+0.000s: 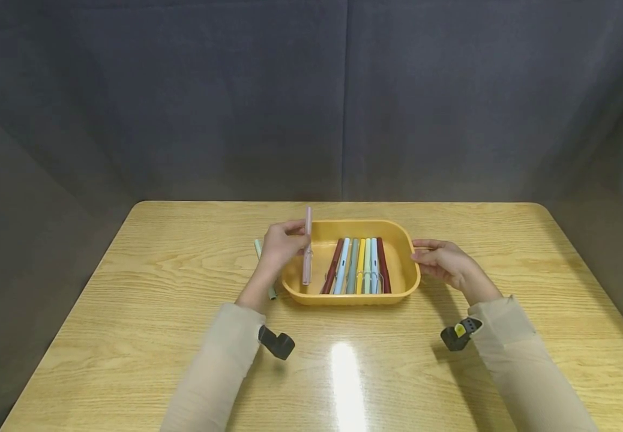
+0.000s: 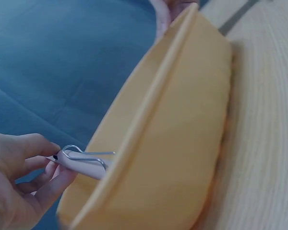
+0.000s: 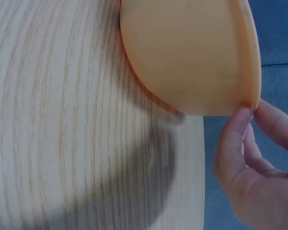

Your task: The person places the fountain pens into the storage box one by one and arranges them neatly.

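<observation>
My left hand (image 1: pixel 279 246) pinches a pale pink pen (image 1: pixel 307 267) between thumb and fingers, above the left end of a yellow tray (image 1: pixel 344 299). The pen's wire clip (image 2: pixel 89 155) shows in the left wrist view, close to the tray's wall. At the tray's right end, my right hand (image 1: pixel 443 262) grips the rim between thumb and fingers. Several capped pens lie side by side inside: dark red (image 1: pixel 332 267), light blue (image 1: pixel 342 266), grey-green (image 1: pixel 352 267), yellow (image 1: pixel 361 267) and pale green (image 1: pixel 367 267) ones among them.
A pale green pen (image 1: pixel 272 293) lies on the wooden table (image 1: pixel 182 336) left of the tray, partly hidden by my left hand. Dark grey curtains (image 1: pixel 236 108) hang behind the table and along both sides.
</observation>
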The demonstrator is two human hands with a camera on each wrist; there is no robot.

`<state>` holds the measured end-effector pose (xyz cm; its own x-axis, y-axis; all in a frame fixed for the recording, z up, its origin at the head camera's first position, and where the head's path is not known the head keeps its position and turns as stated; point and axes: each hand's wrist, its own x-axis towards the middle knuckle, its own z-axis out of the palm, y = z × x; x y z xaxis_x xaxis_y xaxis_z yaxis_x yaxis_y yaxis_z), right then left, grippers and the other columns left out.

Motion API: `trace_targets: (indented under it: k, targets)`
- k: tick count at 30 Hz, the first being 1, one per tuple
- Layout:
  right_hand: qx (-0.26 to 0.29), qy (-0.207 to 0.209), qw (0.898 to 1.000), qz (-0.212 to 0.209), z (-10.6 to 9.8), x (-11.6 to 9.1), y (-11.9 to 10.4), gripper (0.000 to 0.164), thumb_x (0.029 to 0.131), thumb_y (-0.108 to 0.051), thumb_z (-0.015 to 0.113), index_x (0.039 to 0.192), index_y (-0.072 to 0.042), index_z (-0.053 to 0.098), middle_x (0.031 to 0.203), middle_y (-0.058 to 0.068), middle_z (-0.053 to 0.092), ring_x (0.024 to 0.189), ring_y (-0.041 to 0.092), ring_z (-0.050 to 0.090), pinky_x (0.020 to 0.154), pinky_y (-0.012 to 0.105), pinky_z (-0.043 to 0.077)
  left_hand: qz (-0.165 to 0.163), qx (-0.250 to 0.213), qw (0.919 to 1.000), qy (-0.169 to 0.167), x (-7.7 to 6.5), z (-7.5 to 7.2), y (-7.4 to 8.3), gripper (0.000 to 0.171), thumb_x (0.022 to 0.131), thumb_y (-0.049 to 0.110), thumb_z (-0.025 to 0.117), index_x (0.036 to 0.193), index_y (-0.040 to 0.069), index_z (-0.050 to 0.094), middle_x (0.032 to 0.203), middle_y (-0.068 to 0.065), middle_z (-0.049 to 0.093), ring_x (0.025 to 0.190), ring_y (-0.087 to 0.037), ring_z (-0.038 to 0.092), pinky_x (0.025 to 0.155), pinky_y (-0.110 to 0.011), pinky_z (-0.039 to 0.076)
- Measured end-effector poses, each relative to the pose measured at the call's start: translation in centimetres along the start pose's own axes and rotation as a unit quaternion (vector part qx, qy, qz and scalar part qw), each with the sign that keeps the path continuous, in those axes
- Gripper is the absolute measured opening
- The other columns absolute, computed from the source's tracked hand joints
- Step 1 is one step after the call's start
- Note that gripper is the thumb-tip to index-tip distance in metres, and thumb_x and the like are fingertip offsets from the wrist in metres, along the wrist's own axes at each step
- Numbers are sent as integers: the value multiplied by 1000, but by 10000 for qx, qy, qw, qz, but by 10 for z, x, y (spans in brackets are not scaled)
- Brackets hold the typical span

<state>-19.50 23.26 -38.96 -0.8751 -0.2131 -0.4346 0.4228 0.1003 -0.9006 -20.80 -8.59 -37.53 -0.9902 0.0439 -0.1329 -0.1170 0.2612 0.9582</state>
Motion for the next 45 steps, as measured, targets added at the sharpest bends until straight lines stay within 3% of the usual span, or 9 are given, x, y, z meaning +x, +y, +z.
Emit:
trace_targets:
  k: [13,17,23,31,35,41,45]
  targets:
    - [-22,11,10000,-55,0,0,0,57,93,-2,55,141,12,28,81,-11,65,77,-1,65,73,13,58,-1,753,9971,82,7,28,-10,36,85,-3,61,121,-3,62,108,-19,68,79,-25,70,65,-23,62]
    - [-26,5,10000,-61,-1,0,1,56,93,-2,56,140,11,29,82,-12,65,78,-1,65,74,13,58,47,1223,9924,148,9,32,-12,34,84,-1,64,119,-1,65,105,-17,70,81,-24,70,64,-21,61]
    - [56,-46,9999,-88,-1,0,1,58,93,-1,55,141,13,27,82,-11,66,78,-1,65,75,14,58,-59,1420,9897,160,11,38,-15,36,82,-3,65,117,-2,65,103,-18,70,85,-25,68,64,-21,59]
    - [145,-73,9999,-54,-1,1,1,55,93,-1,55,140,11,29,82,-11,66,78,-1,66,75,14,58,-181,1817,9830,203,13,42,-20,35,81,-2,68,116,-2,66,102,-17,71,92,-26,67,76,-26,60]
    - [149,-93,9998,-80,-1,1,1,54,93,-1,55,139,11,30,82,-10,66,78,0,66,75,14,58,-337,1761,9837,159,13,43,-22,35,81,-1,69,116,-2,66,102,-16,71,89,-25,69,70,-23,60]
    - [60,-61,9999,-72,-1,0,1,53,93,-1,54,138,11,30,82,-11,66,78,-1,66,75,14,58,-664,1322,9890,52,14,44,-23,36,81,-2,69,117,0,66,101,-17,70,70,-17,66,60,-21,60]
    - [2,-27,10000,-36,-1,0,1,50,93,-2,54,137,9,32,81,-12,66,78,-2,66,75,14,58,-863,1042,9908,-76,14,44,-25,36,82,-3,68,118,-1,65,102,-19,70,65,-14,63,58,-20,60]
